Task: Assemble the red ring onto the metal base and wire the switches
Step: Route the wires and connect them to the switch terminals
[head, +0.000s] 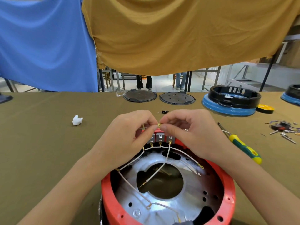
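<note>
The red ring (227, 189) sits around the shiny metal base (191, 197) at the bottom centre. A row of grey switches (159, 137) stands at the ring's far side, with white wires (164, 163) running from their lower terminals across the base. My left hand (129, 135) and my right hand (190, 132) meet just above the switches. Both pinch a small brass wire terminal (159, 124) between thumb and fingertips. The wire behind the terminal is hidden by my fingers.
A green-and-yellow screwdriver (243, 146) lies to the right of the ring. Loose switches and terminals (284, 129) are scattered at far right. Two dark round plates (140, 95) (177, 98) and a black ring on a blue base (233, 99) stand at the back. A crumpled white tissue (77, 120) lies left.
</note>
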`<action>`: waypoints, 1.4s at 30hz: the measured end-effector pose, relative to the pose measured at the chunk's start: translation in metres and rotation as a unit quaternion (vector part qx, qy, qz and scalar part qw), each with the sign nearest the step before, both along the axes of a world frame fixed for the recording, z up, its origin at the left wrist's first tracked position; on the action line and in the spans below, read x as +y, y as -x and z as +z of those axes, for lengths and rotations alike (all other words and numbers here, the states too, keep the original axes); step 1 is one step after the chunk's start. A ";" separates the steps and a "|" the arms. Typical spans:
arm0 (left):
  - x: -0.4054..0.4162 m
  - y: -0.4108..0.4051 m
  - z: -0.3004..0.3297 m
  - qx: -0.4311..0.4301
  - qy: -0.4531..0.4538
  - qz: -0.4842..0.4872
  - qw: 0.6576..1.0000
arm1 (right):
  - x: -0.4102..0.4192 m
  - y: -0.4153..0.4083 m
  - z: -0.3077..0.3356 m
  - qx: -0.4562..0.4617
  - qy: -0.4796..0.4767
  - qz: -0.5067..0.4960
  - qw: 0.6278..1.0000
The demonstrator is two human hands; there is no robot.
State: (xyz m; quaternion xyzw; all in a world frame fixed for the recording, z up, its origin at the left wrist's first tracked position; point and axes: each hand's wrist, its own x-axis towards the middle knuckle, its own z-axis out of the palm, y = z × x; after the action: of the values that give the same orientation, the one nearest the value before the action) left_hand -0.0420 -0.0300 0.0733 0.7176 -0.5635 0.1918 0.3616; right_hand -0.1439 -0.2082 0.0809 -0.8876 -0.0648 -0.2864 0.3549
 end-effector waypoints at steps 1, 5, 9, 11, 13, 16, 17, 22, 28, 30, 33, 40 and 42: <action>0.000 0.000 0.000 -0.002 -0.002 -0.001 1.000 | 0.000 0.000 0.000 -0.001 0.007 -0.001 1.000; -0.001 0.000 0.000 0.013 -0.015 -0.004 1.000 | -0.002 -0.001 0.000 0.014 0.004 -0.009 1.000; -0.001 -0.003 -0.002 0.048 -0.061 0.014 0.997 | -0.015 -0.006 0.000 0.019 -0.021 -0.047 0.999; 0.001 -0.006 -0.002 0.061 -0.093 0.024 0.993 | -0.021 -0.007 -0.002 0.081 0.008 -0.045 0.996; 0.004 -0.009 -0.002 0.068 -0.141 0.027 0.987 | -0.024 -0.007 -0.004 0.174 0.050 -0.023 0.983; 0.005 -0.013 -0.003 0.076 -0.180 0.019 0.981 | -0.024 -0.005 -0.002 0.245 0.033 -0.007 0.969; 0.004 -0.015 -0.002 0.064 -0.192 0.018 0.979 | -0.024 -0.004 -0.002 0.249 0.011 -0.013 0.968; -0.009 -0.031 0.006 -0.030 -0.249 0.003 0.968 | -0.016 -0.007 -0.005 0.226 -0.016 -0.098 0.969; -0.018 -0.025 0.025 0.004 -0.275 -0.018 0.961 | -0.015 -0.004 -0.005 0.214 -0.003 -0.124 0.969; -0.017 -0.016 0.027 0.023 -0.245 -0.008 0.969 | -0.016 -0.004 -0.006 0.214 -0.004 -0.113 0.970; -0.016 0.000 0.021 0.017 -0.212 0.022 0.977 | -0.016 -0.005 -0.008 0.231 -0.061 -0.043 0.970; -0.024 0.002 0.010 0.045 -0.199 0.120 0.972 | -0.002 -0.009 -0.014 0.235 -0.205 -0.047 0.949; -0.026 0.001 0.007 0.056 -0.200 0.129 0.970 | 0.002 -0.011 -0.016 0.216 -0.197 -0.076 0.953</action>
State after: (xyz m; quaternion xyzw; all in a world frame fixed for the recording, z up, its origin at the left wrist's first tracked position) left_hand -0.0430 -0.0562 0.0805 0.8514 -0.4722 0.0794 0.2142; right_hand -0.1329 -0.2061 0.0645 -0.8428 0.1385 -0.1212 0.5058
